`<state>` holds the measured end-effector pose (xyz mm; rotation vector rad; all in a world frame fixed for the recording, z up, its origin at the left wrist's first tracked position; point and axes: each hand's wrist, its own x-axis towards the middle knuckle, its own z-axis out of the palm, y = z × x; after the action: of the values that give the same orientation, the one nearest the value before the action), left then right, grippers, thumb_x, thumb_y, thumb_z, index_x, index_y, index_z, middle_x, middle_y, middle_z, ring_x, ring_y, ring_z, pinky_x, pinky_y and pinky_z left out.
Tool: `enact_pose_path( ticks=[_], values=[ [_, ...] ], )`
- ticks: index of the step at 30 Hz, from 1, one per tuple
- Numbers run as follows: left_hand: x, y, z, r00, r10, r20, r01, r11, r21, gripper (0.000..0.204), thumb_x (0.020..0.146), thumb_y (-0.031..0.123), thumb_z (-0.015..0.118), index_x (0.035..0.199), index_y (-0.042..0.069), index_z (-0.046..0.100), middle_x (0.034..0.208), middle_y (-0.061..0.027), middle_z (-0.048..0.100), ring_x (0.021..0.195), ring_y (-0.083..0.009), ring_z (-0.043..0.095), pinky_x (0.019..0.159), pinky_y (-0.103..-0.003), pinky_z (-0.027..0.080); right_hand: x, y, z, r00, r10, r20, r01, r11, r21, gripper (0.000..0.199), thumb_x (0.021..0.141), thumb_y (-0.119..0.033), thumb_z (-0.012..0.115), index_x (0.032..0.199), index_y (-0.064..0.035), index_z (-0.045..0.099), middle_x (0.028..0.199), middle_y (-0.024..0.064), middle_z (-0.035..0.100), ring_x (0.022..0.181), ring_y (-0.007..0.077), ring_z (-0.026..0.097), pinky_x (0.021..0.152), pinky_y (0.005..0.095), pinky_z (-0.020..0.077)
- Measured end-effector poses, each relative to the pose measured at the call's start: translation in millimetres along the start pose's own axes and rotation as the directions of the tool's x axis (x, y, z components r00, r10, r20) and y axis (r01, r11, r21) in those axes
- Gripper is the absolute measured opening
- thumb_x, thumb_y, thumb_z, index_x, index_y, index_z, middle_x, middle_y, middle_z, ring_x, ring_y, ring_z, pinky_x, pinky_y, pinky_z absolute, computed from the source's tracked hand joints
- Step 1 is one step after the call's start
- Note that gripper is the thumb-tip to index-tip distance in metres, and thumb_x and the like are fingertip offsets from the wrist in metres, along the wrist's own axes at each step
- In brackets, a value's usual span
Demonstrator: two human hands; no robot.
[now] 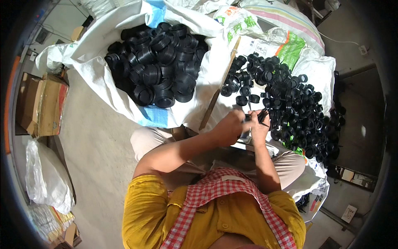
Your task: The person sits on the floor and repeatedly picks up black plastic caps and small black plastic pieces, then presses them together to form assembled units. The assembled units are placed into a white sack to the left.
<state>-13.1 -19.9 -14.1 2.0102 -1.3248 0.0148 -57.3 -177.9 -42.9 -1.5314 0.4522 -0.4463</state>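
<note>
Left hand (230, 126) and right hand (259, 124) pinch one black ring (253, 118) between them; loose ring pile (298, 108) lies just right, nearer right hand.

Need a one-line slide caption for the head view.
Both hands, left hand and right hand, work a black ring between two piles of black plastic rings.

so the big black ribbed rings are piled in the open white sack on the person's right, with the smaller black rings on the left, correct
Not quite: the sides are swapped. The head view shows the big black ribbed rings in the open white sack on the person's left, with the smaller black rings on the right.
</note>
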Motion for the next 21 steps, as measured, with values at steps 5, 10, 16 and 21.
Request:
enact_pose_path(
  ticks=[5,10,16,21],
  values=[
    [-6.6,7.8,-8.6,0.908,0.405,-0.105,-0.333,0.852,0.404,0.041,0.079,0.012,0.058,0.12,0.015,0.056,0.094,-0.0093,0.043,0.095,-0.0284,0.047,0.085,-0.046,0.04,18.0,-12.9,-41.2,0.892,-0.452,0.003,0.269,0.527,-0.806,0.011,0.08,-0.008,0.064,0.088,-0.0058,0.056,0.08,0.0125,0.065,0.07,0.0282,0.064,0.067,0.0358,0.0497],
    [-14.3,16.1,-84.3,0.965,-0.009,-0.263,0.131,0.883,0.451,0.033,0.08,0.009,0.058,0.112,0.013,0.062,0.093,-0.0076,0.046,0.095,-0.0276,0.047,0.089,-0.045,0.03,9.9,-67.2,-204.1,0.897,-0.372,-0.238,-0.103,0.347,-0.932,0.013,0.079,-0.014,0.062,0.088,-0.007,0.055,0.08,0.0163,0.064,0.071,0.0372,0.062,0.062,0.0421,0.0482],
    [-14.0,-39.8,-150.4,0.9,-0.252,-0.357,0.427,0.677,0.599,0.042,0.077,0.004,0.054,0.118,0.014,0.055,0.095,-0.0112,0.047,0.097,-0.031,0.048,0.088,-0.051,0.042,-98.9,-85.2,-424.6,0.78,-0.309,-0.544,-0.442,0.342,-0.829,0.047,0.082,-0.021,0.065,0.124,-0.003,0.055,0.104,0.0217,0.065,0.091,0.0344,0.064,0.081,0.039,0.0484],
    [-19.2,-95.6,-193.4,0.858,-0.276,-0.433,0.512,0.39,0.765,0.033,0.082,0.01,0.052,0.114,0.017,0.056,0.097,-0.009,0.049,0.096,-0.0283,0.05,0.076,-0.046,0.046,-176.1,-79.5,-441.9,0.672,-0.265,-0.691,-0.703,0.064,-0.708,0.049,0.08,-0.031,0.062,0.119,-0.0026,0.059,0.102,0.0229,0.065,0.092,0.0405,0.062,0.078,0.045,0.0482]
  ],
)
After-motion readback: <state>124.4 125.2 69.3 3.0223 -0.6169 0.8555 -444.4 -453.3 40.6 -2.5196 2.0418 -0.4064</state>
